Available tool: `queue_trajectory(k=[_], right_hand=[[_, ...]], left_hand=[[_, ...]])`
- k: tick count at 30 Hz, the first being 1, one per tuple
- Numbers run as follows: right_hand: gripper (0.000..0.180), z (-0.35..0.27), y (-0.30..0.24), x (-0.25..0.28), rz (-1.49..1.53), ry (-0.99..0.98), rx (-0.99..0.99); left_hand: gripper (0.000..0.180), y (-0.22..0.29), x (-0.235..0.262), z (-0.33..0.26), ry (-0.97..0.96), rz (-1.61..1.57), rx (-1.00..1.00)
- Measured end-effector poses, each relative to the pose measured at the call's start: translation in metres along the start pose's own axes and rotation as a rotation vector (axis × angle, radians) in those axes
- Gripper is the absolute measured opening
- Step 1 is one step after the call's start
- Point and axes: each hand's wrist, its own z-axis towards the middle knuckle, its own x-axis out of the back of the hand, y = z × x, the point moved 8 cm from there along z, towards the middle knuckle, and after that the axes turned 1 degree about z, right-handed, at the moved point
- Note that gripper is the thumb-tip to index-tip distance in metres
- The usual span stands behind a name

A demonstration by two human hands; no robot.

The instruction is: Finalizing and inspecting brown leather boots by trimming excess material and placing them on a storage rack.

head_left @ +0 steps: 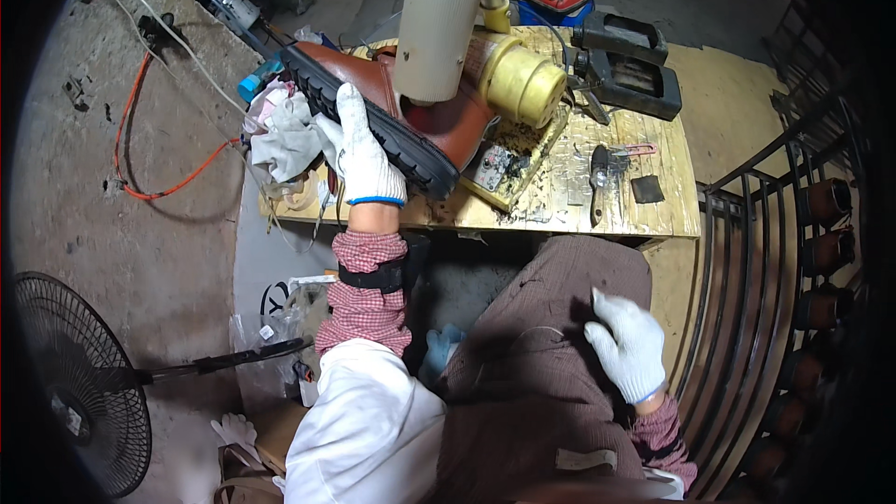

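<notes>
A reddish-brown leather boot (443,126) with a thick black treaded sole (373,126) lies tilted on its side over the workbench (560,210), its sole facing me. My left hand (369,154), in a white knit glove with a blue cuff edge, grips it at the sole, fingers along the tread and thumb apart. A cream tubular housing (439,19) comes down over the boot and hides part of its upper. Low over my brown apron (560,317), away from the bench, is my right hand (625,341), also gloved. Its fingers are loosely bent and apart, with nothing visible in them.
A yellow cylindrical part (523,84) sits beside the boot. Black trays (630,79), a dark-handled tool (597,182) and a dark square piece (647,189) lie rightward. Crumpled cloths (285,145) are at left. A fan (79,392) and a metal rack (747,271) flank me.
</notes>
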Motion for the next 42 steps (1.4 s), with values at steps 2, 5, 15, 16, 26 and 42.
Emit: queue_trajectory(k=[2, 5, 15, 16, 26, 42], right_hand=[[0.043, 0.029, -0.031, 0.009, -0.043, 0.089, 0.244], [0.051, 0.077, -0.082, 0.009, -0.125, 0.054, 0.5], [0.017, 0.107, -0.141, -0.06, -0.405, -0.418, 0.722], [0.013, 0.09, -0.107, -0.083, -0.461, -0.618, 0.68], [0.034, -0.041, 0.037, -0.015, 0.081, -0.107, -0.15], [0.032, 0.028, -0.059, 0.094, 0.321, -0.148, 0.145]], left_hand=[[0.095, -0.008, 0.014, -0.006, -0.05, -0.05, 0.025], [0.063, -0.022, 0.042, -0.025, 0.055, -0.119, 0.112], [0.095, 0.002, 0.038, -0.087, 0.054, 0.044, 0.093], [0.094, 0.007, 0.046, -0.077, 0.094, 0.036, 0.068], [0.075, -0.024, 0.059, -0.04, 0.074, -0.213, 0.281], [0.084, -0.062, 0.029, -0.239, -0.843, 0.05, 0.816]])
